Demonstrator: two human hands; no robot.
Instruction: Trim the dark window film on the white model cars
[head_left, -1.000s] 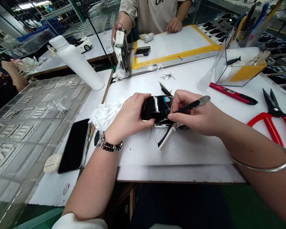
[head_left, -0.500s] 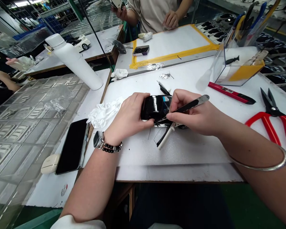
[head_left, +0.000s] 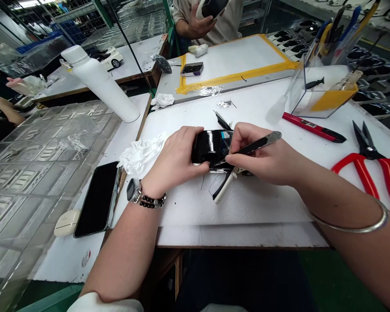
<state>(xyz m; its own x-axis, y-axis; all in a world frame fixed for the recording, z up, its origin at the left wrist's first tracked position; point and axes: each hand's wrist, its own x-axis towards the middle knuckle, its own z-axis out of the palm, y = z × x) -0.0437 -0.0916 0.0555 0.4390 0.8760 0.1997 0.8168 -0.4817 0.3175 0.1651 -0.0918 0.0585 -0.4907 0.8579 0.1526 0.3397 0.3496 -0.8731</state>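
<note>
The left hand (head_left: 177,158) is closed over a black model car (head_left: 209,147), which sits near the middle of the worktop (head_left: 263,216). The right hand (head_left: 256,156) pinches a flat steel pick (head_left: 260,144), with its tip at the car's lower edge, partly hidden by the fingers.

Caution: a slip of the tip could scratch the gloss finish. Heavy pressure on the car could bend the white strip (head_left: 224,188) projecting beneath it.

A black part (head_left: 222,120) lies just behind the car, and a white cloth (head_left: 143,152) lies just beside the left hand. Red shears (head_left: 367,169) lie well apart, near the right edge. Neither the cloth nor the shears obstructs the hands.
</note>
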